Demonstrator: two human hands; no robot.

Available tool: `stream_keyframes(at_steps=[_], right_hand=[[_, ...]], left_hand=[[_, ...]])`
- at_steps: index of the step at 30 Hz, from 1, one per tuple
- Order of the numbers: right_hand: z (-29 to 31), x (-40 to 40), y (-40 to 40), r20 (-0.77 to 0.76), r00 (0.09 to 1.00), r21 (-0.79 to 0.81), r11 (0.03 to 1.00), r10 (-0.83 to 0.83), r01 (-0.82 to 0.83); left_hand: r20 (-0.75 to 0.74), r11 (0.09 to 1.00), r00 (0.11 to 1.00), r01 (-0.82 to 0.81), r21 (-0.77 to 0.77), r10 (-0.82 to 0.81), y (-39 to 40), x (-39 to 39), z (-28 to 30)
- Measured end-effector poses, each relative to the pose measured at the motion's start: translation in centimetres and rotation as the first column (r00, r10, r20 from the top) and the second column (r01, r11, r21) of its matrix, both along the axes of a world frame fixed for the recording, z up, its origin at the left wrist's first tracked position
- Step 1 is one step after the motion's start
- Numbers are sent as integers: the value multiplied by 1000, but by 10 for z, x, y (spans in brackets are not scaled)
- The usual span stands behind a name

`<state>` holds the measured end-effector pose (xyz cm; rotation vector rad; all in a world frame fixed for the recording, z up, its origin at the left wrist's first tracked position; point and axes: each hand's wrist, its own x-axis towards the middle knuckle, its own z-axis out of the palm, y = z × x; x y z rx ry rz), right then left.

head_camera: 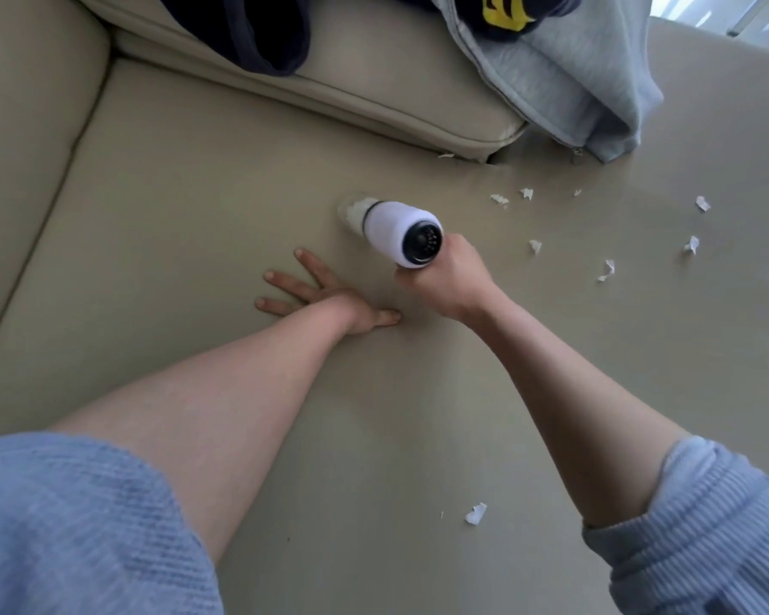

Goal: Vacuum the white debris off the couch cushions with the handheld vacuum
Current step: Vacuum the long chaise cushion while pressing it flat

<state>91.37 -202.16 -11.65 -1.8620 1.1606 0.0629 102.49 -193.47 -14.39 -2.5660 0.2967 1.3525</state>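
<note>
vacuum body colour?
White, with a black rear end cap; the handheld vacuum shows clearly in the head view, held by the right hand.

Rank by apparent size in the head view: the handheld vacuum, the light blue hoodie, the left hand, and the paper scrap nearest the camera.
1. light blue hoodie, partly cut off by the frame
2. handheld vacuum
3. left hand, close to the vacuum in size, so this order is unsure
4. paper scrap

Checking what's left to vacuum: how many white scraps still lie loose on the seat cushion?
About 10, tiny flecks uncertain. Eight scraps lie scattered right of the vacuum, one near the right forearm, one by the back cushion. More may hide under the grey garment.
</note>
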Motion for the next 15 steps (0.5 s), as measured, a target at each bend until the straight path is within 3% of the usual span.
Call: stream_keyframes(at_steps=[4, 11, 15], right_hand=[[-1, 9, -1, -42, 998, -37, 998, 55, -57], [0, -38, -37, -15, 942, -55, 941, -336, 335], [4, -21, -45, -44, 956, -152, 947, -292, 282]], left_hand=[[-7, 1000, 1000, 13, 8, -13, -1, 0, 0], [-1, 1000, 1000, -23, -12, 23, -4, -2, 0], [3, 1000, 1000, -27, -6, 27, -5, -3, -1]])
